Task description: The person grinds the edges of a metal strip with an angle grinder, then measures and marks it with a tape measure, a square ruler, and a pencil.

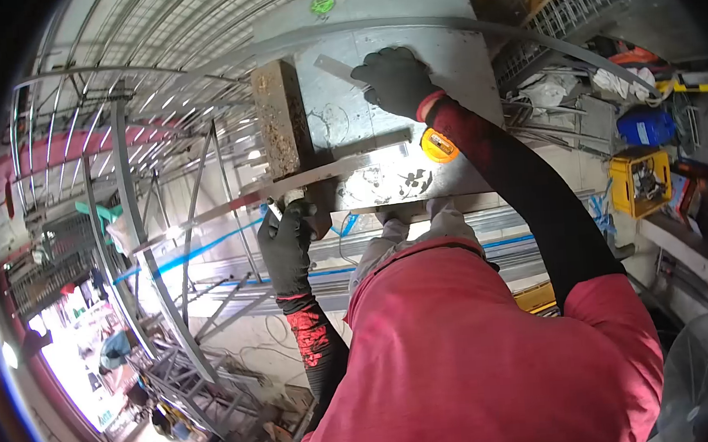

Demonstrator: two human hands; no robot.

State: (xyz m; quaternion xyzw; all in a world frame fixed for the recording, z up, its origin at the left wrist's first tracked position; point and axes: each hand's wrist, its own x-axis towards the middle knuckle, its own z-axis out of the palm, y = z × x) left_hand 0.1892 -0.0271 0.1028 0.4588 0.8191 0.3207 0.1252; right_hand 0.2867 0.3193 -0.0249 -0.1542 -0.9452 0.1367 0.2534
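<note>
My left hand [286,246], in a dark glove, has its fingers wrapped round a small light-coloured thing [289,197] at the near edge of a long metal bar [318,172]. My right hand [398,81], also gloved, is closed on a flat metal ruler-like strip [337,70] above the grey metal tabletop [449,58]. A rusty block [281,115] lies along the tabletop's left side. An orange tape measure [439,144] rests below my right wrist. A short dark bar [365,144] lies beside the long bar.
Metal racks and frames [125,179] stand at the left. A long curved-looking bar [406,23] crosses the far part of the table. At the right are a yellow machine [640,184] and a blue container [647,127]. A fan [697,378] is at the lower right.
</note>
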